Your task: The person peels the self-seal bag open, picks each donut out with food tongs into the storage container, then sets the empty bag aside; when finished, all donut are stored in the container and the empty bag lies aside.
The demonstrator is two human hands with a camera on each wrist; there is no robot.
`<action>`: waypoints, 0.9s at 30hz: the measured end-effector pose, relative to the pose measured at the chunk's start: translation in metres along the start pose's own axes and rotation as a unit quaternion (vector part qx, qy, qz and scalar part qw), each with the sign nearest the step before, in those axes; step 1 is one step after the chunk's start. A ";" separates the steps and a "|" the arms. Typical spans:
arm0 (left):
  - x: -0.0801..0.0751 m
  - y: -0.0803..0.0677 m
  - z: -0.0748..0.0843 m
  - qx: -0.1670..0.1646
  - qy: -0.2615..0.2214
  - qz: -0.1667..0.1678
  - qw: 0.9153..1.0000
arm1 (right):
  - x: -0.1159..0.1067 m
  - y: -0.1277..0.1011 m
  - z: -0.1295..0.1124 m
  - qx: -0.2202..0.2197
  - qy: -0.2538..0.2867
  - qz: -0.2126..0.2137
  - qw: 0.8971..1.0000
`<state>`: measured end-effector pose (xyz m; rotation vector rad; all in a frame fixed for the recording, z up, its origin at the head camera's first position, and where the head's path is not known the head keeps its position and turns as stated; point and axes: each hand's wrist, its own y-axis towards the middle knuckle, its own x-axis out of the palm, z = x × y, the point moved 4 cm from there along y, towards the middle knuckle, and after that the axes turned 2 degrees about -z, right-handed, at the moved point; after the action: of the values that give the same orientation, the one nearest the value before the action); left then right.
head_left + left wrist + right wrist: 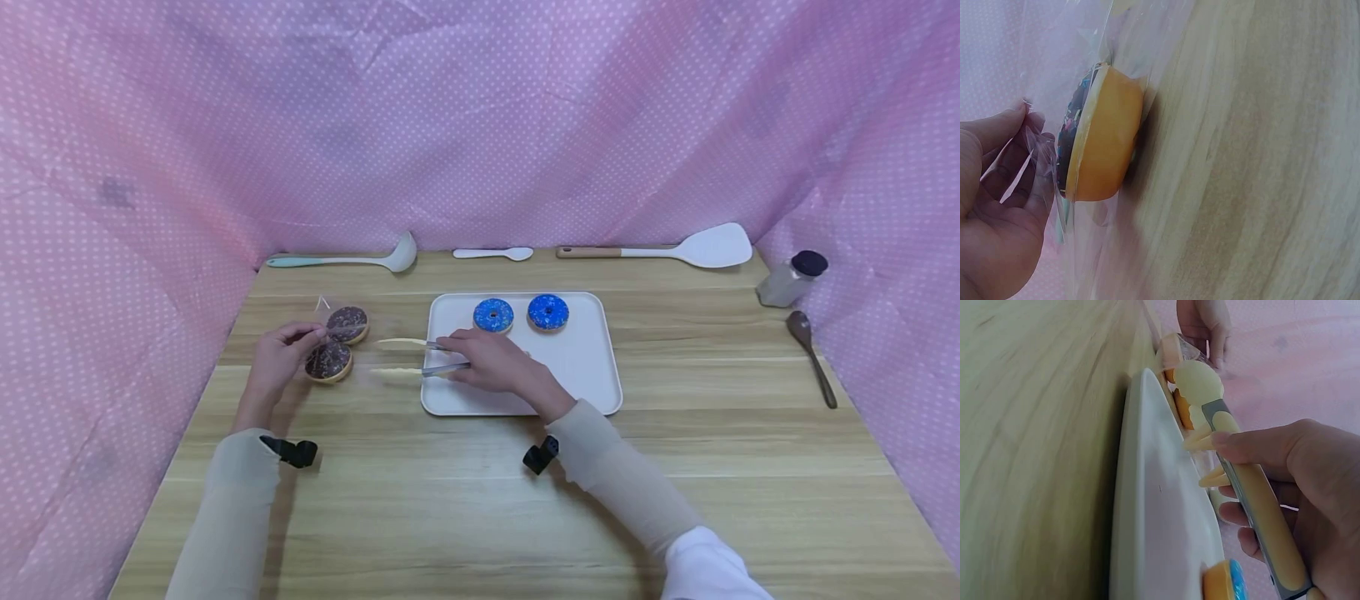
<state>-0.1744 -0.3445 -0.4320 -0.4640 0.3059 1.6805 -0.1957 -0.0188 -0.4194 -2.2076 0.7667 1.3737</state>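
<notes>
My left hand (279,360) pinches the edge of a clear plastic bag (1054,75) between thumb and fingers. Inside or under that film lie two chocolate doughnuts with sprinkles, the farther doughnut (347,324) and the nearer doughnut (328,363). My right hand (491,362) grips a pair of tongs (1263,512) with cream-coloured tips, which point left toward the bag and stand apart with nothing visible between them. Below the right hand is a white tray (577,375). On its far side sit a lighter blue doughnut (483,315) and a darker blue doughnut (542,321).
Along the back edge lie a ladle (337,260), a small white spoon (491,253) and a spatula (705,248). A dark-lidded jar (785,283) and a brown spoon (812,358) are at the right. Pink dotted cloth (480,125) hangs behind the wooden table (420,517).
</notes>
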 end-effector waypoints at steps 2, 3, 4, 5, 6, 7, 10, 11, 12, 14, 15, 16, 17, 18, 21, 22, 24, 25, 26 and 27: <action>0.000 0.000 0.000 0.001 0.000 0.000 1.000 | 0.001 0.005 -0.003 -0.004 0.006 -0.005 1.000; 0.000 0.000 0.000 0.000 0.001 -0.001 1.000 | 0.002 0.008 -0.004 -0.007 0.008 -0.007 1.000; 0.000 0.000 0.000 -0.001 0.002 -0.001 1.000 | 0.003 0.010 -0.005 -0.010 0.011 -0.008 1.000; 0.000 0.000 0.000 -0.002 0.002 -0.001 1.000 | 0.004 0.012 -0.006 -0.012 0.013 -0.009 1.000; 0.000 0.001 -0.001 -0.002 0.003 -0.001 1.000 | 0.004 0.014 -0.007 -0.013 0.015 -0.012 1.000; 0.000 0.001 -0.001 -0.003 0.005 0.000 1.000 | 0.004 0.016 -0.008 -0.014 0.018 -0.014 1.000; 0.000 0.001 -0.002 -0.002 0.005 0.001 1.000 | 0.005 0.021 -0.011 -0.020 0.022 -0.017 0.999; 0.000 0.001 -0.002 -0.001 0.005 0.002 1.000 | 0.005 0.022 -0.012 -0.020 0.023 -0.019 0.999; 0.000 0.001 -0.003 0.000 0.005 0.002 1.000 | 0.006 0.024 -0.012 -0.019 0.025 -0.022 0.999; 0.000 0.001 -0.003 0.003 0.005 0.004 1.000 | 0.007 0.027 -0.013 -0.015 0.028 -0.027 0.999; 0.001 0.001 -0.003 0.004 0.007 0.005 1.000 | 0.007 0.028 -0.013 -0.011 0.028 -0.031 0.999; 0.001 0.001 -0.003 0.005 0.009 0.006 1.000 | 0.007 0.029 -0.012 -0.007 0.029 -0.034 0.999; 0.001 0.002 -0.003 0.006 0.011 0.006 1.000 | 0.008 0.030 -0.012 -0.002 0.029 -0.038 0.999; 0.001 0.002 -0.003 0.006 0.013 0.007 1.000 | 0.008 0.031 -0.012 0.002 0.030 -0.042 0.999; 0.002 0.002 -0.002 0.003 0.019 0.009 1.000 | 0.007 0.034 -0.010 0.010 0.030 -0.051 0.998; 0.002 0.002 -0.002 0.000 0.021 0.009 1.000 | 0.006 0.035 -0.010 0.010 0.032 -0.053 0.998; 0.001 0.001 -0.002 -0.003 0.024 0.009 1.000 | 0.005 0.036 -0.010 0.007 0.032 -0.057 0.998; 0.001 0.001 -0.001 -0.003 0.026 0.009 1.000 | 0.004 0.038 -0.010 0.004 0.032 -0.058 0.998; 0.001 0.001 -0.001 -0.002 0.027 0.009 1.000 | 0.003 0.039 -0.010 0.002 0.032 -0.060 0.998; 0.001 0.001 0.000 -0.001 0.027 0.008 1.000 | 0.002 0.039 -0.010 -0.001 0.032 -0.061 0.998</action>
<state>-0.1753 -0.3436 -0.4329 -0.5106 0.3490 1.6856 -0.2135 -0.0556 -0.4198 -2.2703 0.6415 1.2520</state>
